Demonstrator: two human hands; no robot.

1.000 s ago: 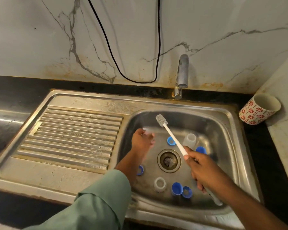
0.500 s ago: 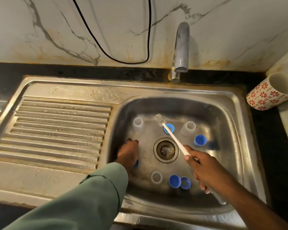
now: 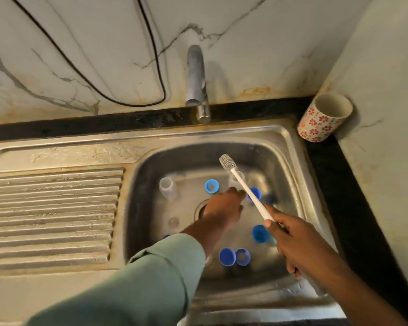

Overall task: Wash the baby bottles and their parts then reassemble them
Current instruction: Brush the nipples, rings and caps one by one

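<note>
1. Across the dark bench (image 3: pixel 353 184), the steel sink (image 3: pixel 57 215) fills most of your view, its ribbed drainer on the left and its basin on the right.
2. Behind the basin, the tap (image 3: pixel 196 76) stands against the marble wall, with a black cable (image 3: pixel 151 43) looping down beside it.
3. Your left hand (image 3: pixel 223 208), in a green sleeve (image 3: pixel 151 274), reaches over the drain toward the far side of the basin; whether its fingers are apart or together cannot be told, since they are blurred and turned away.
4. Your right hand (image 3: pixel 292 245) has its fingers clamped on the white handle of the bottle brush (image 3: pixel 245 189), whose grey bristle head points up toward the back wall of the basin.
5. At the back right corner, a flowered cup (image 3: pixel 323 118) leans on the bench.
6. Down on the basin floor, a clear bottle (image 3: pixel 166 187) stands at the far left, with a second clear bottle (image 3: pixel 234 178) behind the brush shaft.
7. Scattered round them lie blue parts: a ring (image 3: pixel 211 186) near the left hand's fingertips, a cap (image 3: pixel 259 233) just beside your right hand, and a cap-and-ring pair (image 3: pixel 234 256) touching at the near side.
</note>
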